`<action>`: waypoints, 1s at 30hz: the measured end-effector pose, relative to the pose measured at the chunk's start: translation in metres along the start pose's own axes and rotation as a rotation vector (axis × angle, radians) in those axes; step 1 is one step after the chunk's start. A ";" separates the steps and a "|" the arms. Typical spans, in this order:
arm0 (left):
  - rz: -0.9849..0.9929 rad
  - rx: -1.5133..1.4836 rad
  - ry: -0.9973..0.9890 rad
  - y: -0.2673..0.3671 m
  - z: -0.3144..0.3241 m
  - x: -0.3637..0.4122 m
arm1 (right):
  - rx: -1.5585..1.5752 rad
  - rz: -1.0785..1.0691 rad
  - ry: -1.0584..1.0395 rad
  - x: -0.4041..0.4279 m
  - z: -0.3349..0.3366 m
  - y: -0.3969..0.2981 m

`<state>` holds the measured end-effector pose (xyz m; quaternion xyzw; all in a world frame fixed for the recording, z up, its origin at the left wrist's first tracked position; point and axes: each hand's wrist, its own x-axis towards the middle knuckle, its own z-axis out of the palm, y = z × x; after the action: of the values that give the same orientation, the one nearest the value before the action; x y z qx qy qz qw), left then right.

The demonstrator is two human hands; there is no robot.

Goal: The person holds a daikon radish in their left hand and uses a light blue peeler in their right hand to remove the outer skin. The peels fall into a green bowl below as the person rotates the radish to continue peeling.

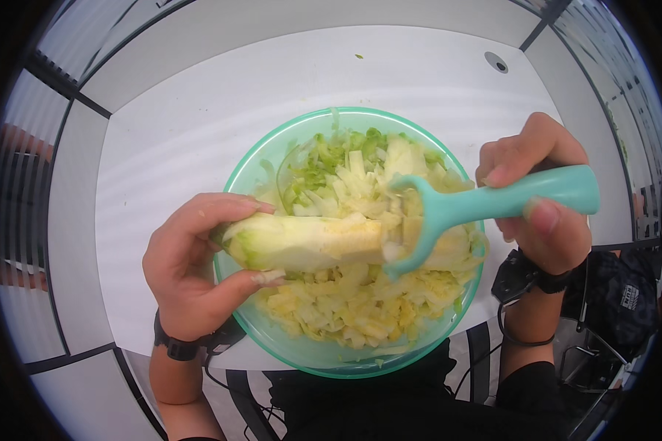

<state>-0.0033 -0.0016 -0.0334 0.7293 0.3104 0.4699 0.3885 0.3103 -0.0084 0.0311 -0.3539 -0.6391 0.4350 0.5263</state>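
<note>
My left hand [190, 264] grips one end of a long pale-green peeled vegetable [303, 240], with the thumb below and fingers above. The vegetable lies roughly level over a translucent green bowl [236, 190]. In my right hand [546, 187] is a turquoise Y-shaped peeler [491, 204]. Its blade end lies across the vegetable's right half, slightly blurred. Pale yellowish shavings [353, 308] fill the near side of the bowl, and greener peelings [331, 165] are heaped at the far side. Bits of peel stick to my left thumb.
The bowl stands at the near edge of a white table [160, 160] with low grey partitions [309, 22] around it. A small green scrap [359, 56] lies at the back. A round cable grommet [496, 62] is at the back right. Dark bag [618, 297] at right; cables hang from both wrist devices.
</note>
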 end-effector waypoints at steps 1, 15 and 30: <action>0.000 0.002 -0.001 0.000 0.000 0.000 | -0.069 0.028 -0.025 0.000 0.001 0.000; -0.010 -0.022 -0.006 0.000 0.002 -0.001 | -0.004 -0.115 -0.297 -0.002 0.017 0.013; 0.024 -0.017 -0.021 -0.001 0.004 -0.002 | -0.079 0.073 -0.070 -0.006 0.009 0.004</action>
<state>-0.0005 -0.0038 -0.0364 0.7344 0.2937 0.4695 0.3923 0.3028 -0.0137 0.0251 -0.3822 -0.6605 0.4405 0.4728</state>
